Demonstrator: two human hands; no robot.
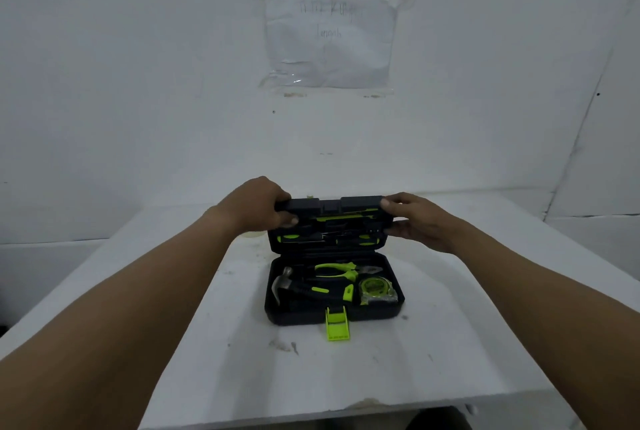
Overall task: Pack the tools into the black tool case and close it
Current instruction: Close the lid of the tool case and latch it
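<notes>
The black tool case [294, 317] lies open in the middle of the white table. Its lid [329, 207] stands raised and leans toward me, with green-handled screwdrivers [323, 239] clipped inside. In the base sit a hammer [282, 285], green pliers [341, 271] and a green tape measure [375, 289]. A green latch [337, 324] hangs open from the front edge. My left hand [263, 204] grips the lid's top left corner. My right hand [415, 218] grips its top right corner.
The white table [467, 343] has a stained top, and its near edge runs along the bottom of the view. A white wall stands close behind the case, with a plastic-covered sheet of paper [330, 38] taped to it.
</notes>
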